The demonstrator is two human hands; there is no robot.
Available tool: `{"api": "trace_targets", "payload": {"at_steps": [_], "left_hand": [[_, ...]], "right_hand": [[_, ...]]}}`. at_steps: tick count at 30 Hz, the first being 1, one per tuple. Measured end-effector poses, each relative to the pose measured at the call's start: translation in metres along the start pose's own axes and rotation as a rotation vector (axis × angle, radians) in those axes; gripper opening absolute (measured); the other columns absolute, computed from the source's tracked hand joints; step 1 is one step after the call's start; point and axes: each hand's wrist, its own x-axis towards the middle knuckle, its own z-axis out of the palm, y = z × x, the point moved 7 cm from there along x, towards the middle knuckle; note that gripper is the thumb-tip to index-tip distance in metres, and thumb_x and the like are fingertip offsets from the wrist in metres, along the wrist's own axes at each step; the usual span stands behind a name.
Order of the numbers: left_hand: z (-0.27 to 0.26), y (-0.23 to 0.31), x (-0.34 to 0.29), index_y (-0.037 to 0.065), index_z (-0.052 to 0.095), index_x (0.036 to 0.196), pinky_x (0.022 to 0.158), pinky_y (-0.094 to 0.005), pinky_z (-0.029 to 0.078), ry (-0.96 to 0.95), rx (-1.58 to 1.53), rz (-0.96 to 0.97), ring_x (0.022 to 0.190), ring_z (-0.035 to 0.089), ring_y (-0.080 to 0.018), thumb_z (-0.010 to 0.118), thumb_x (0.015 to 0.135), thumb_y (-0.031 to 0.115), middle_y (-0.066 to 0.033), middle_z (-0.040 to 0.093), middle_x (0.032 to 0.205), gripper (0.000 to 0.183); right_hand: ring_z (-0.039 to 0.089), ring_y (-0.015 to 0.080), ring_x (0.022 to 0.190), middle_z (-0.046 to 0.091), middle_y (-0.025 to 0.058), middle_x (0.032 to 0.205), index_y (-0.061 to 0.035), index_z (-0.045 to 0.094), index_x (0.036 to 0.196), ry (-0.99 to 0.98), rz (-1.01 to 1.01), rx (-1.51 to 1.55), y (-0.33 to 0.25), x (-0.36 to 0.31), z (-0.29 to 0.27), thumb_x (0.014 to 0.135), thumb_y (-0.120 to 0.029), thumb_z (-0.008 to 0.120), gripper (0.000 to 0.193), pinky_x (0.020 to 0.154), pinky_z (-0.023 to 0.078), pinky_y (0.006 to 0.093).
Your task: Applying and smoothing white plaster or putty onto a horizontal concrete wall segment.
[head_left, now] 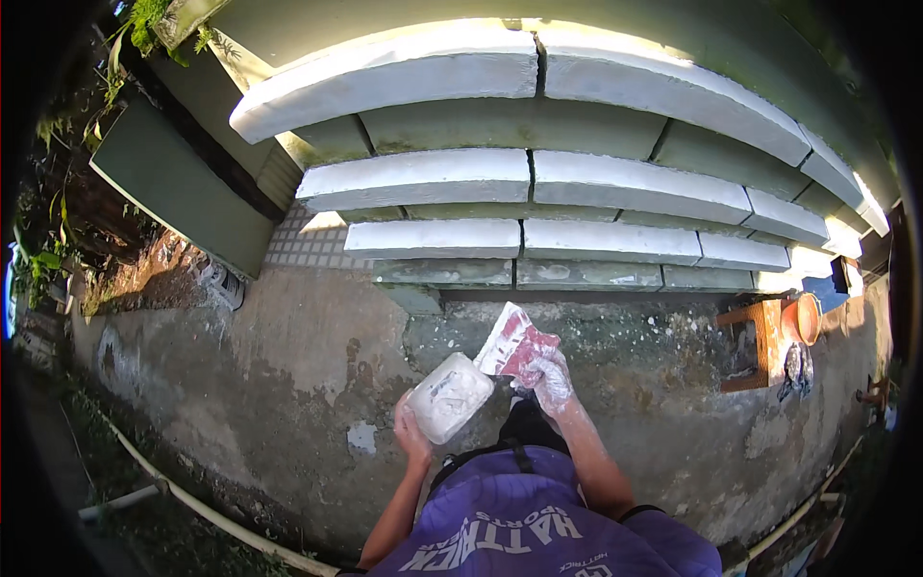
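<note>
My left hand (411, 430) is closed on the side of a white plastic tub (450, 398), which has white paste smeared over its inside. In my right hand (552, 382), coated in white, is a wide putty knife (517, 342) with a red handle part. White paste covers much of its blade, which sits just beside the tub's upper right rim. The fingers of my left hand are partly hidden under the tub. Ahead are long step-like ledges (433, 178) with white-coated faces, split by dark vertical gaps; neither hand touches them.
An orange wooden frame (766, 346) stands at the right, with an orange bucket (801, 319) against it. A green panel (183, 183) and a white-stained bucket (223, 286) are at the left. Pale pipes (221, 521) edge the stained concrete floor (288, 375).
</note>
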Motion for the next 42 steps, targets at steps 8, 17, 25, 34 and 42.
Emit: {"api": "trace_targets", "payload": {"at_steps": [8, 17, 25, 34, 42], "left_hand": [[0.061, -0.015, 0.023, -0.004, 0.051, 0.12, 0.093, -0.0322, 0.042, 0.282, -0.425, -0.137, 0.105, 0.054, -0.0203, 0.033, 0.101, 0.031, -0.0131, 0.056, 0.115, 0.044], [0.052, -0.006, 0.036, -0.005, 0.045, 0.125, 0.095, -0.0356, 0.043, 0.215, -0.409, -0.148, 0.11, 0.054, -0.0239, 0.032, 0.101, 0.032, -0.0157, 0.053, 0.121, 0.046], [0.026, -0.006, 0.032, 0.001, 0.039, 0.134, 0.102, -0.0375, 0.036, 0.21, -0.435, -0.225, 0.122, 0.046, -0.0256, 0.032, 0.099, 0.043, -0.0137, 0.045, 0.134, 0.056], [0.029, -0.003, 0.062, 0.001, 0.037, 0.136, 0.104, -0.0377, 0.034, 0.179, -0.435, -0.219, 0.123, 0.045, -0.0256, 0.03, 0.099, 0.044, -0.0143, 0.043, 0.136, 0.057], [0.018, -0.024, 0.059, 0.001, 0.036, 0.137, 0.104, -0.0381, 0.033, 0.344, -0.449, -0.222, 0.125, 0.044, -0.0267, 0.032, 0.099, 0.044, -0.0145, 0.042, 0.137, 0.057]], "right_hand": [[0.064, 0.019, 0.076, 0.062, 0.0034, 0.085, -0.0072, 0.059, 0.1, 0.033, 0.042, 0.006, -0.037, 0.062, -0.036, 0.079, 0.001, 0.052, 0.023, 0.062, 0.059, 0.0438], [0.062, 0.0245, 0.09, 0.06, 0.0085, 0.101, -0.0065, 0.057, 0.107, 0.046, 0.117, 0.246, -0.007, 0.133, -0.089, 0.079, 0.005, 0.052, 0.031, 0.082, 0.053, 0.0545], [0.054, 0.0347, 0.112, 0.053, 0.0132, 0.123, -0.0114, 0.045, 0.127, 0.214, -0.056, 0.544, 0.064, 0.228, -0.213, 0.073, 0.008, 0.052, 0.058, 0.091, 0.048, 0.0541], [0.055, 0.0345, 0.11, 0.055, 0.0123, 0.121, -0.0107, 0.048, 0.124, 0.428, -0.445, -0.773, -0.034, 0.395, -0.294, 0.078, 0.006, 0.05, 0.048, 0.091, 0.048, 0.0566], [0.055, 0.0364, 0.109, 0.057, 0.0119, 0.118, -0.0087, 0.051, 0.119, 0.2, -0.107, 0.415, 0.027, 0.288, -0.228, 0.07, 0.006, 0.056, 0.052, 0.092, 0.046, 0.0605]]}}
